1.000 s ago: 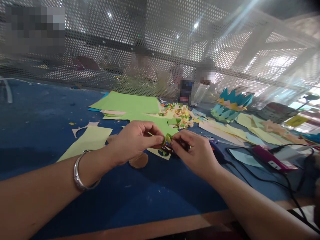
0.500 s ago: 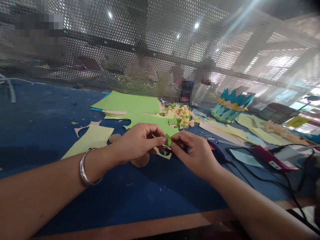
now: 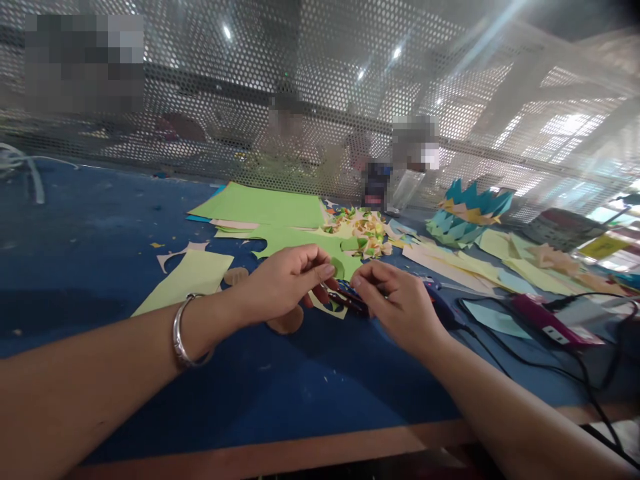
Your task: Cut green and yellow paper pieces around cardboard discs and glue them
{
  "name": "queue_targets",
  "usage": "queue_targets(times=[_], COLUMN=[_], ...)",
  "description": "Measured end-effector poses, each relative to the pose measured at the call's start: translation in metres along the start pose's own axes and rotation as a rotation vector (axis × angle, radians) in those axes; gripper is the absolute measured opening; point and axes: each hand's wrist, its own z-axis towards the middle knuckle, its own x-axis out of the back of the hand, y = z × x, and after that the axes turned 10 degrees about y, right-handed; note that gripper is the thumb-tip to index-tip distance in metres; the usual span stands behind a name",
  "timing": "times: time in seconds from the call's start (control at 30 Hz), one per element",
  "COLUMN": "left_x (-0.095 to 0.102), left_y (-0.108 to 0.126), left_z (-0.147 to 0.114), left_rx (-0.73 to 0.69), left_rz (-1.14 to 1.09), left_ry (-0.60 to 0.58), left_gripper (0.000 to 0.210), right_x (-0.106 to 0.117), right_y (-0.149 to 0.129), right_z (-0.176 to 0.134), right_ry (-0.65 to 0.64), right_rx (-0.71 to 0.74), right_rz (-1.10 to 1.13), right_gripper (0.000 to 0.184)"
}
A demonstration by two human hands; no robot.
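My left hand (image 3: 300,277) is closed, its thumb and forefinger pinching a small curled piece of green paper (image 3: 338,269). Just to the right, my right hand (image 3: 397,297) has its thumb and forefinger pressed together, a little apart from that piece. What its fingers hold, if anything, is hidden. Below the fingertips is a dark red, shiny thing (image 3: 353,302), too covered to name. Beneath the hands lies a pale green paper scrap (image 3: 330,310) with cut-outs. A round brown disc (image 3: 287,321) rests under my left wrist, and a second brown disc (image 3: 237,276) sits farther left.
Green paper sheets (image 3: 275,203) are stacked behind the hands, beside a pile of curled paper pieces (image 3: 367,230). At right stand a folded-paper basket (image 3: 467,213), paper strips (image 3: 445,263), a purple power strip (image 3: 553,320) with cables, and a dark blue corded tool (image 3: 445,310). Perforated mesh (image 3: 320,87) closes the back.
My right hand has drawn slightly right, away from the green paper piece, which stays in my left fingers. The dark red thing between the hands shows more now.
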Motion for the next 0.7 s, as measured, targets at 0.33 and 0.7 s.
queue_targets(times=[0.33, 0.7], left_x=[0.0091, 0.0062], left_y=[0.0028, 0.0073], left_z=[-0.0083, -0.0051], left_rx=[0.082, -0.163], left_rz=[0.381, 0.374], left_ry=[-0.173, 0.03], left_gripper=[0.027, 0.021], right_x=[-0.001, -0.0056], right_y=[0.0015, 0.0038], right_z=[0.0011, -0.0003], right_ry=[-0.056, -0.115], right_rx=[-0.076, -0.04], right_rz=[0.05, 0.074], right_gripper=[0.02, 0.022])
